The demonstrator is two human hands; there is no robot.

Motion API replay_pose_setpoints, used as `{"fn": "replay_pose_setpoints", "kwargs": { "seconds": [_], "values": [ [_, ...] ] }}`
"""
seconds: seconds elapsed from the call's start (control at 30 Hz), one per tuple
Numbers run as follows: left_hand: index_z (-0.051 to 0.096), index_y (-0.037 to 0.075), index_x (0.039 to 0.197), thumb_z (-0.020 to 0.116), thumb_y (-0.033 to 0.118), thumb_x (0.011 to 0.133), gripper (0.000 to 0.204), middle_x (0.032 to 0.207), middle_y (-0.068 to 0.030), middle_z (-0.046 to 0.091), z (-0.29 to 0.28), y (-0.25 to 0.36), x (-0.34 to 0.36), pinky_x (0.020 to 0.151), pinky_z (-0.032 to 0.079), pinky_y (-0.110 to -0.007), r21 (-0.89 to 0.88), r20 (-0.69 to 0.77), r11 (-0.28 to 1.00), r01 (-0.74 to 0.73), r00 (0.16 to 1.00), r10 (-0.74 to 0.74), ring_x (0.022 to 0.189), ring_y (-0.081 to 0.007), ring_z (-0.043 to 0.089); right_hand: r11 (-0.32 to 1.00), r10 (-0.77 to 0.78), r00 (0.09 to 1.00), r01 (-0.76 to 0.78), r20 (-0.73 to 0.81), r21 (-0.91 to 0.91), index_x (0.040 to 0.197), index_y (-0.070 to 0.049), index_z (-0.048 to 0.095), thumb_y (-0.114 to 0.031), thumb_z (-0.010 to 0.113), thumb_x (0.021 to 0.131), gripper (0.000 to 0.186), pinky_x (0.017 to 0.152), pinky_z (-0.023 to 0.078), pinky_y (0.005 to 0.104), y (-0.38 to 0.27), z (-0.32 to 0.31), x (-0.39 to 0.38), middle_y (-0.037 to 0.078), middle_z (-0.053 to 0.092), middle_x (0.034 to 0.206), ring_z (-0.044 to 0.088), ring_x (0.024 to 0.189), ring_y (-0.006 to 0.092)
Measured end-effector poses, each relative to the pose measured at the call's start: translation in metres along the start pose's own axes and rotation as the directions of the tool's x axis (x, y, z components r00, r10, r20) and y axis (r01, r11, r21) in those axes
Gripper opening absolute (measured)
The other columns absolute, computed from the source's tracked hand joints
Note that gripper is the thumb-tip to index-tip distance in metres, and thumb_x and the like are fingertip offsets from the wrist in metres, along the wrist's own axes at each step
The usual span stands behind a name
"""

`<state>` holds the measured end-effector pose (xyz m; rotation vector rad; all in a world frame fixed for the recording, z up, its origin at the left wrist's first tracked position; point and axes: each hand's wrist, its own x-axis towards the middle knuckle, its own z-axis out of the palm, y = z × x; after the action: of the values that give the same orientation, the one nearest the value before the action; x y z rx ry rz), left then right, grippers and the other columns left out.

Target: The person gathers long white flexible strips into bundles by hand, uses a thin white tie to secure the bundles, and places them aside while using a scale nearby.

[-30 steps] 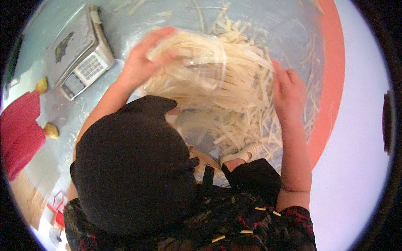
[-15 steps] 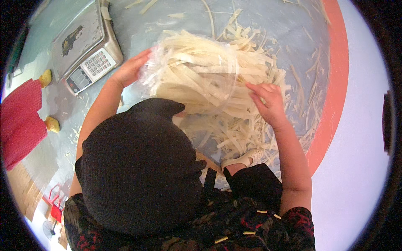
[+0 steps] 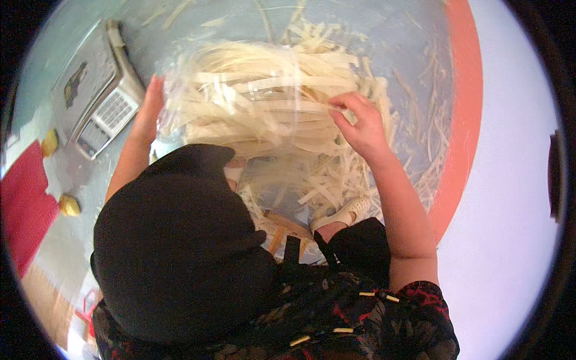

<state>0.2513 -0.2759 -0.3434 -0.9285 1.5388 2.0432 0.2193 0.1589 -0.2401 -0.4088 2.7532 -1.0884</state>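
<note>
A large rounded shape of black cloth (image 3: pixel 174 252) fills the lower left of the frame, nearest the camera. Beside it, along the lower edge, is a dark top patterned in red and grey (image 3: pixel 384 324), with a black trouser leg (image 3: pixel 360 246) and a cream perforated shoe (image 3: pixel 342 216) just above.

The right hand (image 3: pixel 363 126) is right of centre, over the strips, its fingers loosely curved and its thumb apart from the forefinger. The left hand (image 3: pixel 151 108), at the left, is held flat with fingers straight, beside the bag's left edge; I cannot tell whether it grasps the film.

Between the hands, in the upper middle of the frame, lies a clear plastic bag (image 3: pixel 252 90) over long, flat cream-coloured strips (image 3: pixel 327 63). How many of these are inside it is unclear. More strips spread loosely to its right and below, on a glossy blue-grey floor (image 3: pixel 414 30).

A silver-grey scale with a keypad (image 3: pixel 111 111) sits at upper left. Below it, a red garment (image 3: pixel 27 204) and two yellow shoes (image 3: pixel 69 205) show at the left edge. A curved orange band (image 3: pixel 465 90) runs down the right side, bordering a pale surface (image 3: pixel 510 150).
</note>
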Motion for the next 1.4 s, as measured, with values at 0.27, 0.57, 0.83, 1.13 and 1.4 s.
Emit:
{"fn": "replay_pose_setpoints", "kwargs": {
  "seconds": [0.27, 0.57, 0.83, 1.13, 1.4],
  "values": [
    [0.038, 0.003, 0.144, 0.069, 0.027, 0.086, 0.07, 0.13, -0.0182, 0.055, 0.013, 0.017, 0.026, 0.102, 0.04, -0.036, 0.248, 0.038, 0.934, -0.255, 0.966, 0.254, 0.122, -0.0242, 0.052, 0.954, -0.229, 0.955, 0.259, 0.188, -0.154, 0.093, -0.008, 0.067, -0.011, 0.063, 0.081, 0.013, 0.078, 0.048, 0.0429, -0.011, 0.064, -0.019, 0.012, 0.065, 0.086, 0.062, 0.082, 0.0308],
    [0.041, 0.008, 0.143, 0.066, 0.025, 0.089, 0.062, 0.148, -0.0158, 0.039, 0.04, 0.105, 0.012, 0.109, 0.032, -0.041, 0.755, 0.056, 0.55, -0.357, 0.87, 0.489, 0.136, -0.0322, 0.037, 0.676, 0.498, 0.554, -0.73, -0.668, -0.101, 0.103, -0.008, 0.07, -0.024, 0.068, 0.081, 0.027, 0.083, 0.051, 0.0397, 0.157, -0.055, -0.092, 0.013, 0.069, 0.094, 0.066, 0.09, 0.0299],
    [0.059, 0.015, 0.123, 0.066, 0.017, 0.087, 0.038, 0.122, -0.0095, 0.052, 0.205, 0.099, -0.054, 0.086, 0.05, -0.034, 0.716, 0.643, 0.292, -0.634, 0.762, 0.078, 0.106, -0.0207, 0.055, 0.718, 0.583, 0.711, -0.677, -0.393, -0.159, 0.11, -0.011, 0.068, -0.029, 0.069, 0.08, 0.034, 0.089, 0.048, 0.0418, 0.225, -0.054, -0.151, 0.013, 0.065, 0.111, 0.061, 0.103, 0.0334],
    [0.063, 0.017, 0.117, 0.062, 0.0, 0.076, 0.045, 0.104, -0.0079, 0.05, 0.241, 0.036, -0.034, 0.075, 0.05, -0.034, 0.656, 0.754, -0.201, -0.727, 0.639, 0.152, 0.088, -0.0243, 0.057, 0.679, 0.687, 0.682, -0.726, -0.252, -0.112, 0.109, -0.011, 0.068, -0.034, 0.07, 0.079, 0.037, 0.081, 0.052, 0.0401, 0.21, -0.065, -0.154, 0.014, 0.069, 0.099, 0.067, 0.091, 0.03],
    [0.059, 0.014, 0.123, 0.049, -0.014, 0.072, 0.06, 0.103, -0.0072, 0.049, 0.236, 0.04, -0.039, 0.067, 0.047, -0.027, 0.667, 0.669, 0.149, -0.729, 0.676, 0.31, 0.076, -0.0167, 0.051, 0.719, 0.603, 0.739, -0.667, -0.302, -0.196, 0.122, -0.003, 0.058, -0.046, 0.077, 0.068, 0.072, 0.086, 0.052, 0.0395, 0.194, -0.029, -0.037, 0.018, 0.066, 0.11, 0.066, 0.098, 0.0315]
  ]
}}
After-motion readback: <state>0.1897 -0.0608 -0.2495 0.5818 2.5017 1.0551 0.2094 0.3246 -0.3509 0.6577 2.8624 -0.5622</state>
